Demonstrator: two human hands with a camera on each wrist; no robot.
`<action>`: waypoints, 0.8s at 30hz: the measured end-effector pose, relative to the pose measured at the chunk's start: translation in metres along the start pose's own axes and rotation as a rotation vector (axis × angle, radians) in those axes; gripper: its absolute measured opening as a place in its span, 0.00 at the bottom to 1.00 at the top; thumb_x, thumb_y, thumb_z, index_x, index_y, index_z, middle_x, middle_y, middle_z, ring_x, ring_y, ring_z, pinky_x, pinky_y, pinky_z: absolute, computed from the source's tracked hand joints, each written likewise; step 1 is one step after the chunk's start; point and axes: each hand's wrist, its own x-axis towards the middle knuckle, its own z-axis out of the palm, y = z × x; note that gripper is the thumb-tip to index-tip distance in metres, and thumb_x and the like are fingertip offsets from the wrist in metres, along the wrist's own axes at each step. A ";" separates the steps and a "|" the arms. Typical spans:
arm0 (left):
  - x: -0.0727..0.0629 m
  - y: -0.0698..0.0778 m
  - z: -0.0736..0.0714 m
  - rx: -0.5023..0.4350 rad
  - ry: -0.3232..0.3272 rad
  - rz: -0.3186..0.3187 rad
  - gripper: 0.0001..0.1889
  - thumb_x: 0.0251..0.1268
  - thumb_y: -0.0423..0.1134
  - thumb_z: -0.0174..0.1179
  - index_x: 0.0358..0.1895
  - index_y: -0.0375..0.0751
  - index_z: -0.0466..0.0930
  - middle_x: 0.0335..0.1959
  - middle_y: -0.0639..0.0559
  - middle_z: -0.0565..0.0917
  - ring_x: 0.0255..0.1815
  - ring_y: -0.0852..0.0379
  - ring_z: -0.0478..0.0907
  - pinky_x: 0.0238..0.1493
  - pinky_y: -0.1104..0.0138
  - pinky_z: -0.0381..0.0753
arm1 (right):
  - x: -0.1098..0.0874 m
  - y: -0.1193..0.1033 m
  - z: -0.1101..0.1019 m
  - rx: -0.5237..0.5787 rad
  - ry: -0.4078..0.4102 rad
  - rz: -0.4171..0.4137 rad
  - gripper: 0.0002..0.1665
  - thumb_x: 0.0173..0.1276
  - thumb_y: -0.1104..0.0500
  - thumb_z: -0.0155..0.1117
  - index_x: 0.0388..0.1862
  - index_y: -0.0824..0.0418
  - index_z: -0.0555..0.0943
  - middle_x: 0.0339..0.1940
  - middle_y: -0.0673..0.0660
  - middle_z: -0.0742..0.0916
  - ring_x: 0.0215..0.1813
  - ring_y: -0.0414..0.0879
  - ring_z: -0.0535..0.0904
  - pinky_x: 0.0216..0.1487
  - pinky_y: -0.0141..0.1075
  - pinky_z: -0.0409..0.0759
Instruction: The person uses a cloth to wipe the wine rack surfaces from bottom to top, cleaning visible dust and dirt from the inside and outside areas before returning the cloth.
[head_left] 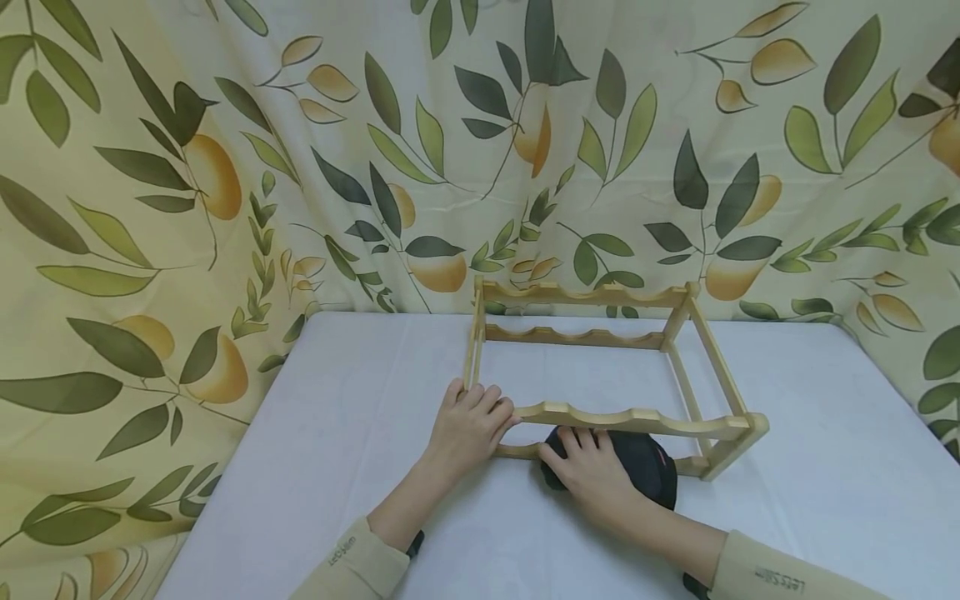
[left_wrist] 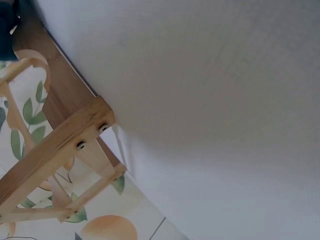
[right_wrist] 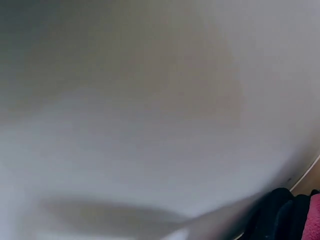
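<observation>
A light wooden rack (head_left: 637, 421) with wavy rails stands on the table. My left hand (head_left: 467, 429) grips its front left corner, fingers curled over the wood. My right hand (head_left: 592, 479) holds a black cloth item (head_left: 651, 473) at the rack's front, with the fingertips by the upper front rail. The item has a small red mark; its exact kind cannot be told, as the hand covers part of it. In the right wrist view, dark folds of the cloth item (right_wrist: 277, 212) show beside a pink patch (right_wrist: 312, 220). The left wrist view shows the rack's end bar (left_wrist: 60, 145) with two screws.
A white cloth covers the table (head_left: 360, 375). Behind it and along the left hangs a curtain (head_left: 442, 192) printed with leaves and orange fruit. The rack's back rails (head_left: 585, 293) are close to that curtain.
</observation>
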 end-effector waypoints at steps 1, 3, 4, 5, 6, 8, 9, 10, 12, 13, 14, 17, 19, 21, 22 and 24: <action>0.000 0.000 0.000 -0.001 -0.001 -0.001 0.20 0.73 0.52 0.33 0.29 0.51 0.73 0.27 0.57 0.70 0.27 0.59 0.63 0.41 0.61 0.62 | -0.003 0.002 0.000 -0.007 0.001 0.006 0.34 0.38 0.67 0.75 0.42 0.53 0.67 0.43 0.62 0.73 0.44 0.59 0.70 0.39 0.52 0.70; 0.000 0.000 0.000 -0.005 -0.004 -0.004 0.20 0.73 0.52 0.33 0.29 0.51 0.73 0.27 0.57 0.70 0.27 0.59 0.63 0.41 0.61 0.62 | -0.006 0.005 0.000 -0.021 0.020 0.005 0.34 0.39 0.67 0.75 0.44 0.52 0.68 0.43 0.62 0.73 0.44 0.59 0.71 0.39 0.52 0.71; 0.000 0.000 0.001 -0.005 -0.005 -0.004 0.20 0.73 0.52 0.33 0.29 0.51 0.73 0.27 0.57 0.70 0.27 0.59 0.63 0.41 0.61 0.62 | -0.006 0.005 0.000 -0.026 0.036 -0.001 0.33 0.40 0.66 0.75 0.44 0.52 0.68 0.42 0.62 0.73 0.43 0.59 0.71 0.38 0.52 0.71; -0.001 0.000 0.001 -0.005 -0.007 -0.004 0.20 0.73 0.52 0.33 0.29 0.51 0.73 0.27 0.57 0.70 0.27 0.58 0.63 0.42 0.61 0.62 | -0.005 0.005 0.001 -0.030 0.054 -0.009 0.30 0.42 0.66 0.73 0.43 0.53 0.68 0.42 0.62 0.73 0.43 0.59 0.71 0.37 0.51 0.71; -0.001 0.001 0.001 -0.004 -0.008 -0.004 0.20 0.73 0.52 0.33 0.29 0.51 0.73 0.27 0.57 0.70 0.27 0.58 0.63 0.42 0.61 0.62 | -0.004 0.003 0.002 -0.032 0.074 -0.020 0.26 0.46 0.65 0.70 0.42 0.53 0.67 0.41 0.62 0.73 0.42 0.58 0.70 0.36 0.50 0.71; -0.001 0.001 0.001 -0.004 -0.008 -0.004 0.20 0.73 0.52 0.33 0.29 0.51 0.73 0.27 0.57 0.70 0.27 0.58 0.64 0.42 0.61 0.62 | 0.001 -0.001 0.003 -0.028 0.111 -0.046 0.13 0.58 0.64 0.58 0.40 0.54 0.67 0.41 0.62 0.72 0.41 0.58 0.70 0.34 0.49 0.70; -0.001 0.001 0.001 -0.004 -0.009 -0.004 0.20 0.73 0.52 0.34 0.29 0.51 0.73 0.27 0.57 0.70 0.27 0.58 0.64 0.42 0.61 0.62 | 0.004 -0.003 0.004 -0.028 0.131 -0.058 0.06 0.64 0.62 0.50 0.39 0.55 0.66 0.40 0.61 0.72 0.40 0.57 0.70 0.33 0.48 0.70; -0.001 0.001 0.001 -0.001 -0.008 -0.004 0.20 0.73 0.53 0.34 0.29 0.51 0.73 0.27 0.57 0.70 0.27 0.58 0.64 0.42 0.61 0.62 | 0.007 -0.006 0.004 -0.030 0.145 -0.073 0.04 0.69 0.61 0.41 0.38 0.55 0.66 0.40 0.61 0.72 0.39 0.57 0.70 0.33 0.48 0.70; 0.000 0.001 0.000 0.002 -0.004 -0.003 0.20 0.72 0.53 0.34 0.29 0.51 0.73 0.27 0.57 0.71 0.27 0.58 0.64 0.42 0.61 0.63 | 0.013 -0.011 0.006 -0.034 0.171 -0.099 0.18 0.74 0.60 0.23 0.37 0.55 0.66 0.39 0.60 0.71 0.38 0.56 0.70 0.33 0.47 0.70; 0.000 0.001 0.000 0.003 -0.002 -0.003 0.20 0.72 0.53 0.35 0.29 0.51 0.73 0.27 0.57 0.71 0.27 0.58 0.65 0.42 0.61 0.63 | 0.016 -0.013 0.007 -0.040 0.175 -0.112 0.23 0.74 0.60 0.15 0.37 0.55 0.66 0.39 0.60 0.71 0.38 0.55 0.70 0.33 0.47 0.71; 0.000 0.001 0.000 0.005 -0.001 -0.002 0.20 0.72 0.53 0.35 0.29 0.50 0.73 0.27 0.57 0.71 0.27 0.58 0.65 0.42 0.61 0.63 | 0.018 -0.016 0.007 -0.051 0.178 -0.122 0.27 0.74 0.59 0.11 0.37 0.54 0.65 0.39 0.59 0.71 0.37 0.55 0.70 0.34 0.47 0.71; 0.000 0.000 0.000 0.011 0.005 0.001 0.20 0.72 0.53 0.35 0.29 0.50 0.73 0.27 0.57 0.71 0.27 0.58 0.65 0.42 0.61 0.63 | 0.022 -0.019 0.008 -0.065 0.157 -0.150 0.14 0.74 0.60 0.28 0.38 0.54 0.66 0.39 0.59 0.71 0.37 0.55 0.70 0.35 0.47 0.71; 0.000 0.000 0.001 0.012 0.006 0.002 0.20 0.72 0.53 0.35 0.29 0.50 0.73 0.27 0.57 0.71 0.27 0.58 0.65 0.42 0.61 0.63 | 0.022 -0.020 0.008 -0.074 0.130 -0.158 0.03 0.68 0.61 0.46 0.39 0.54 0.66 0.39 0.59 0.71 0.39 0.55 0.70 0.37 0.48 0.71; 0.000 0.000 0.001 0.013 0.007 0.001 0.20 0.72 0.53 0.35 0.29 0.50 0.73 0.27 0.57 0.71 0.27 0.58 0.65 0.41 0.61 0.63 | 0.021 -0.019 0.007 -0.077 0.104 -0.154 0.15 0.56 0.61 0.61 0.39 0.54 0.66 0.40 0.58 0.72 0.40 0.55 0.70 0.38 0.48 0.71; 0.000 0.000 0.001 0.013 0.007 0.002 0.20 0.72 0.53 0.35 0.29 0.50 0.73 0.27 0.57 0.71 0.27 0.58 0.65 0.41 0.61 0.63 | 0.019 -0.018 0.006 -0.077 0.089 -0.148 0.20 0.52 0.61 0.67 0.39 0.54 0.66 0.40 0.59 0.71 0.40 0.55 0.70 0.38 0.48 0.71; 0.000 0.000 0.001 0.012 0.006 0.004 0.20 0.72 0.53 0.35 0.29 0.51 0.73 0.27 0.57 0.71 0.27 0.58 0.65 0.41 0.61 0.63 | 0.016 -0.016 0.004 -0.078 0.057 -0.123 0.26 0.47 0.61 0.72 0.39 0.54 0.65 0.41 0.59 0.71 0.40 0.55 0.70 0.39 0.48 0.71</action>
